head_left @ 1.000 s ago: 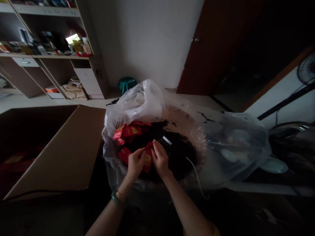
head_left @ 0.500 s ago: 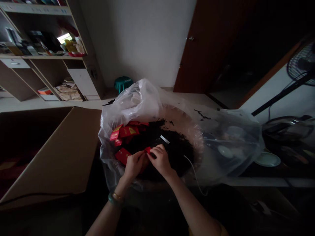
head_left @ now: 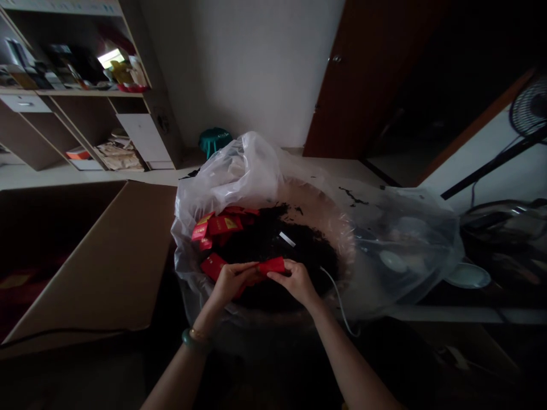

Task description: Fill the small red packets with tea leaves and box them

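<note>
Between my two hands is a small red packet [head_left: 272, 265], held over a round basket [head_left: 314, 196] lined with clear plastic. My left hand [head_left: 231, 283] pinches its left end, and my right hand [head_left: 298, 280] grips the right end between thumb and fingers. Dark, loose, leaf-like material [head_left: 260, 239] fills much of the basket. Several red packets with gold print [head_left: 222, 224] lie piled at its left side, and another red packet [head_left: 212, 266] rests near my left hand. A small white strip [head_left: 287, 238] lies on the dark material.
An open cardboard box [head_left: 123, 250] stands at the left, with red things inside. A white cord [head_left: 337, 290] hangs over the basket's right rim. Clear plastic sheeting [head_left: 397, 245] spreads to the right beside a pale dish [head_left: 468, 275]. Shelves, a door [head_left: 363, 85] and a fan [head_left: 530, 108] stand behind.
My hands have moved apart, the right one shifting right and slightly down. More of the red packet now shows stretched between them.
</note>
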The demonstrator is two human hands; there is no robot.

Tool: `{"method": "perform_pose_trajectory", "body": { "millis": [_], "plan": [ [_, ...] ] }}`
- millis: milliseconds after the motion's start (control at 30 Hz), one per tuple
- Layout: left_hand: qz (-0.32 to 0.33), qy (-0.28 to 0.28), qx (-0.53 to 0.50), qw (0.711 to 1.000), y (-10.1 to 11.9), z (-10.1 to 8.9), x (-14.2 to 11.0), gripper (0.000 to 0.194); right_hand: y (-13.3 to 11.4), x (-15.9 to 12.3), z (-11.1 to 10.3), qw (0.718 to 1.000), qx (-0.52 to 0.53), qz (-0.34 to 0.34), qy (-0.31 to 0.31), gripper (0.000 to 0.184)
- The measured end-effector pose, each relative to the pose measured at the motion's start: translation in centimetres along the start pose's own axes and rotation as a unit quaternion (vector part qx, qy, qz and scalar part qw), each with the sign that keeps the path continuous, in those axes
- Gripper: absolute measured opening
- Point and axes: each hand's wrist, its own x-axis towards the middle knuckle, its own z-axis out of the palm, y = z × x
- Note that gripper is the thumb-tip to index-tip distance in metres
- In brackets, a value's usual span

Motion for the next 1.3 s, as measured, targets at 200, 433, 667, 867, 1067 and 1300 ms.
{"method": "perform_pose_trajectory", "body": {
  "millis": [200,433,667,867,1067,1300],
  "plan": [
    [0.065,0.028,0.047,0.996,0.5,-0.1,-0.4,0.031,-0.1,-0.3,0.4,0.999,0.037,0.005,0.015,0.022],
    [0.106,0.003,0.086,0.991,0.2,0.0,-0.5,0.028,-0.5,-0.1,0.0,0.981,0.117,0.094,-0.12,0.036],
    [0.094,0.009,0.127,0.987,1.0,-1.1,-0.3,0.038,-0.7,-0.3,0.3,0.956,0.218,0.157,-0.114,0.053],
    [0.207,0.07,0.345,0.913,0.6,-0.8,0.0,0.045,-0.5,-0.1,1.1,0.958,0.229,0.16,-0.07,0.061],
    [0.289,0.0,0.593,0.752,0.3,1.2,-1.6,0.07,-1.0,0.2,1.5,0.958,0.188,0.178,-0.125,0.069],
    [0.257,0.032,0.533,0.806,-1.0,1.0,-1.0,0.049,-2.6,1.1,-0.6,0.951,0.173,0.107,-0.233,0.073]
  ]
}}
